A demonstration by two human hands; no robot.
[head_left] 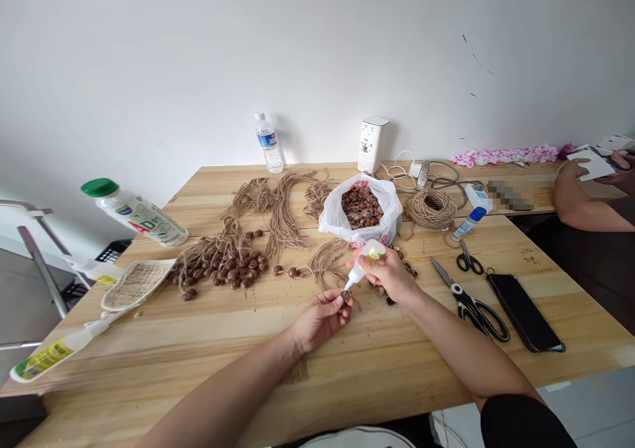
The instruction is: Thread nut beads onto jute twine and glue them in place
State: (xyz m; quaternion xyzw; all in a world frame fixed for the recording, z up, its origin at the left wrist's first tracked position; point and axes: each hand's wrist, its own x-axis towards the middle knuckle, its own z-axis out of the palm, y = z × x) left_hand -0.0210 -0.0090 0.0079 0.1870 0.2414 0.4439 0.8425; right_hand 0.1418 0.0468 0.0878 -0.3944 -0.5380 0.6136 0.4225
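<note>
Between the thumb and fingers of my left hand (322,319) is a small brown nutshell (346,296). My right hand (388,272) grips a white glue bottle (367,261) tipped downward, its nozzle at the shell's top. Just behind my hands lies a bundle of cut twine (327,263), with brown nuts on cord (292,272) to its left. A white plastic bag (391,216) of brown shells stands open beyond my right hand. More loose shells lie partly hidden behind my right wrist.
Strung nuts (238,266) and twine bundles (288,210) lie left of centre. A twine coil (431,208), large scissors (466,302), small scissors (469,261) and a phone (526,312) are on the right. Another glue bottle (54,355) lies at left. A co-worker's arm (580,196) shows far right.
</note>
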